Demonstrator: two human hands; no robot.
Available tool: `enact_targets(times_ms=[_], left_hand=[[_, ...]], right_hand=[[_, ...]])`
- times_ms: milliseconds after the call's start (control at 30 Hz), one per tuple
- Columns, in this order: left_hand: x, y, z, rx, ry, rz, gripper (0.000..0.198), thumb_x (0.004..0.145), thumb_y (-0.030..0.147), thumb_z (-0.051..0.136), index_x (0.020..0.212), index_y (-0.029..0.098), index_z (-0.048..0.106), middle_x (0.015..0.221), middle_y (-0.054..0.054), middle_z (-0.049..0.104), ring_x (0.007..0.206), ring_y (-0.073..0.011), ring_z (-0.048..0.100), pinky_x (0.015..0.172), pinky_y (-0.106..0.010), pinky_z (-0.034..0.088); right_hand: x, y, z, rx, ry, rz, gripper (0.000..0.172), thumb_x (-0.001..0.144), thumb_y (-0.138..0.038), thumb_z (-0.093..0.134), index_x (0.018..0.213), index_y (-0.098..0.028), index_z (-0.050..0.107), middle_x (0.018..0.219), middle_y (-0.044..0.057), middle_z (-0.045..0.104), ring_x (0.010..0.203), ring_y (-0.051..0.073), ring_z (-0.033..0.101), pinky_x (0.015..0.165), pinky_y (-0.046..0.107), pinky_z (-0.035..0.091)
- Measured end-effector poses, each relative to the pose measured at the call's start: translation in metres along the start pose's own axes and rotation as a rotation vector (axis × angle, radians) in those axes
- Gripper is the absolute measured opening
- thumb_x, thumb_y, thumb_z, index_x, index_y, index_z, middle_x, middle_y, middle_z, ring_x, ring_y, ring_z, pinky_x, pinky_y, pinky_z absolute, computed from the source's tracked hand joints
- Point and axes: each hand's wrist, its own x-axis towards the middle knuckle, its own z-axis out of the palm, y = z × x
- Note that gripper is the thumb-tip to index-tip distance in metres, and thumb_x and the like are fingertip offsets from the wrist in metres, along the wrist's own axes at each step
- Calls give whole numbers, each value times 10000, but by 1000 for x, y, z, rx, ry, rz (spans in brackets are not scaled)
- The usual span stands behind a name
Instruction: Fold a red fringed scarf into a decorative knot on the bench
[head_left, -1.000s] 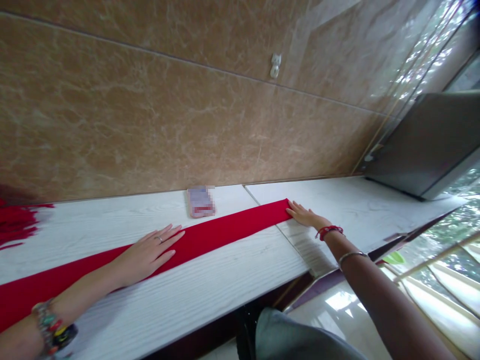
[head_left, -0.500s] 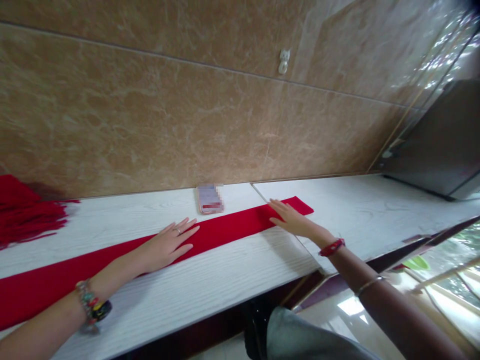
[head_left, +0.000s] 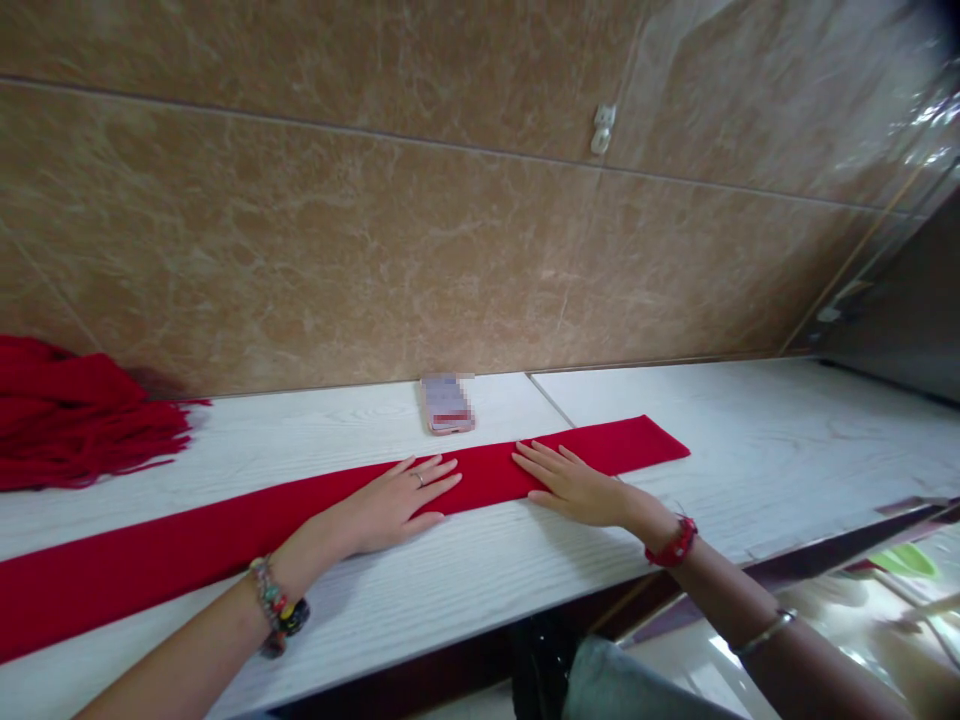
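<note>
A long, narrow red scarf, folded flat and smooth, stretches across the white table from the left edge of view to a slanted end at the right. My left hand lies palm down on it near the middle, fingers spread. Just to the right, my right hand also rests flat on the scarf with its fingers apart. A gap of red cloth shows between the two hands. The scarf's left end is out of view.
A heap of red fringed cloth sits at the back left. Behind the scarf lies a phone, partly pixelated. Brown tiled wall rises along the back of the white table. A dark grey box-like object stands far right.
My right hand has slid left along the scarf, away from its end. My left hand has moved slightly right, so the hands are closer together. The view has shifted left.
</note>
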Motion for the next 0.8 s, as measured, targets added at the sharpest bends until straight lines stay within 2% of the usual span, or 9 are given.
enact_targets(times_ms=[133, 300, 400, 467, 800], left_hand=[[-4, 7, -5, -19, 63, 63, 429, 898, 373, 342, 1311, 260, 315, 1364, -34, 349, 1239, -165, 315, 1008, -346, 240], [-6, 19, -10, 16, 167, -8, 285, 873, 289, 426, 1118, 221, 553, 1135, -40, 562, 979, -161, 543, 860, -293, 407], [-6, 24, -11, 55, 187, -28, 238, 858, 240, 453, 1037, 204, 604, 1035, -44, 599, 888, -163, 573, 773, -279, 454], [-6, 25, -11, 67, 202, -25, 224, 853, 219, 460, 1013, 201, 615, 1004, -42, 608, 857, -158, 578, 734, -265, 467], [-6, 21, -6, 111, 255, 30, 241, 862, 168, 416, 998, 203, 612, 957, -31, 611, 810, -127, 576, 682, -221, 465]], right_hand=[[-8, -3, -8, -8, -6, -9, 555, 869, -452, 322, 1347, -174, 266, 1399, 107, 255, 1275, 266, 219, 993, 509, 267], [1, -16, -25, -40, 211, -169, 400, 831, -312, 478, 1210, -184, 490, 1292, 103, 446, 1198, 234, 378, 985, 425, 330], [7, -29, -28, -22, 260, -275, 296, 831, -260, 488, 1101, -179, 579, 1116, 81, 595, 1038, 188, 528, 901, 338, 427], [9, -34, -26, -26, 262, -306, 252, 843, -239, 468, 1037, -168, 613, 1018, 68, 641, 952, 175, 572, 844, 313, 462], [9, -34, -14, -78, 289, -374, 237, 855, -192, 435, 996, -134, 616, 962, 80, 654, 904, 172, 584, 772, 290, 482]])
